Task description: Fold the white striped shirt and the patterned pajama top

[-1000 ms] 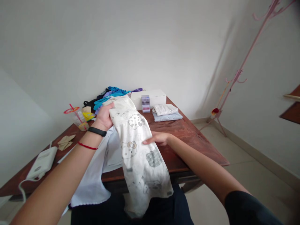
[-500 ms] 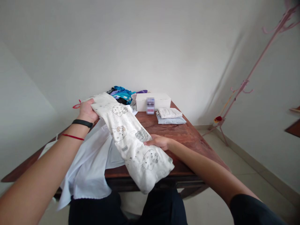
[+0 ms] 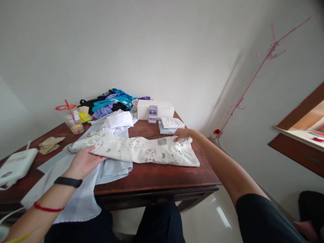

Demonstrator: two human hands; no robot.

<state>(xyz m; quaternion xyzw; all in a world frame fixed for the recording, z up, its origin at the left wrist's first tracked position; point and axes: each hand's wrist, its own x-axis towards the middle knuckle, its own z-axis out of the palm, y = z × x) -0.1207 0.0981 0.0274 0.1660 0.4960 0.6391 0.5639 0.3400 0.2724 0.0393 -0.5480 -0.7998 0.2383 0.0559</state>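
Observation:
A white garment (image 3: 138, 152) with a grey cartoon-cat print stretches as a long folded strip across the front of the table. My left hand (image 3: 87, 160) grips its left part along the near edge, thumb on top. At the right end, my right hand (image 3: 182, 134) holds the far edge between its fingers, partly hidden by the cloth. That right end lies on the wood. Beneath the left part, a pale blue-white garment (image 3: 76, 189) spreads over the table and hangs off the front edge. Just beyond my right hand sits a small stack of folded clothes (image 3: 172, 123).
A white box (image 3: 164, 106) and a heap of blue, purple and black clothes (image 3: 113, 101) stand against the wall. On the left are a plastic cup with straw (image 3: 74, 123), brown paper (image 3: 51, 144) and a white device (image 3: 19, 165). A pink coat rack (image 3: 255, 76) leans at the right.
The printed garment went from hanging slantwise in both hands to lying crosswise on the table. My right hand moved right and away; my left came lower and left. The view turned slightly.

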